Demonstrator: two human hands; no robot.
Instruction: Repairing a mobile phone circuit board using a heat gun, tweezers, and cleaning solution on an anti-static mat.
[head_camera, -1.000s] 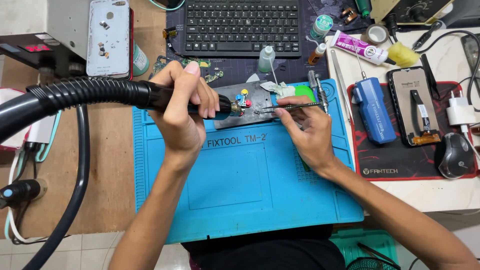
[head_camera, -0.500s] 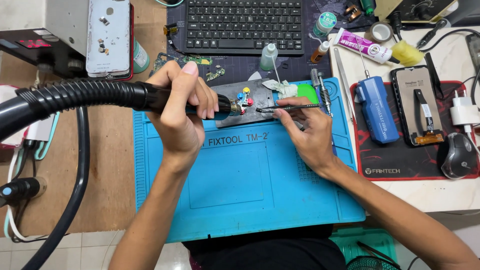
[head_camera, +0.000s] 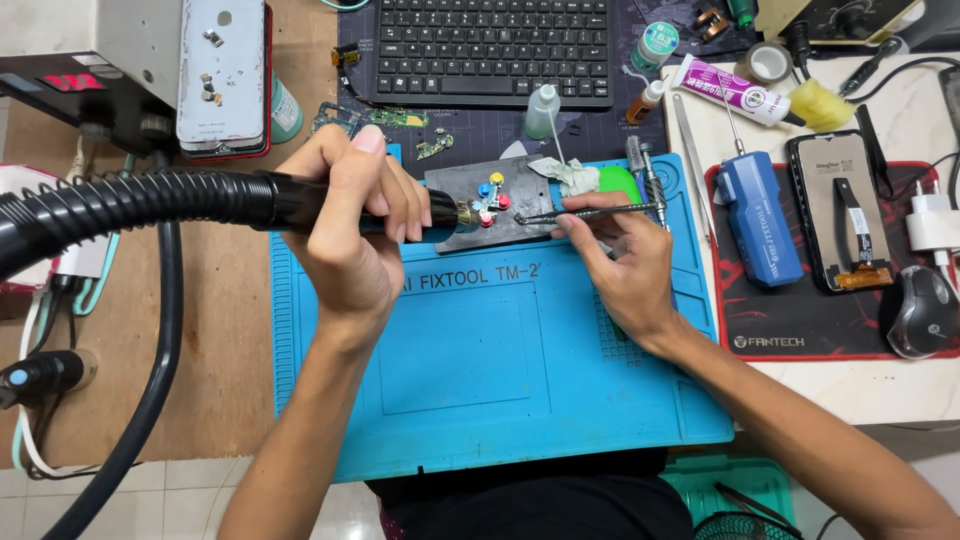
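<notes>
My left hand (head_camera: 355, 215) grips the hot-air nozzle (head_camera: 400, 212), long axis pointing right at the fixture plate (head_camera: 500, 200); right hand (head_camera: 620, 255) pinches tweezers (head_camera: 590, 212) opposite.

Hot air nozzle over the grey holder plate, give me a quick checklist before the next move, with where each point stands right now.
1. Left hand grips the hot air handpiece: ok.
2. Nozzle aimed at the grey holder plate with coloured knobs: ok.
3. Right hand holds tweezers, tips near the nozzle: ok.
4. Plate sits on the blue mat: ok.
5. White wipe lies near the heated spot: not ok.
6. Air running or hot: cannot tell.
</notes>
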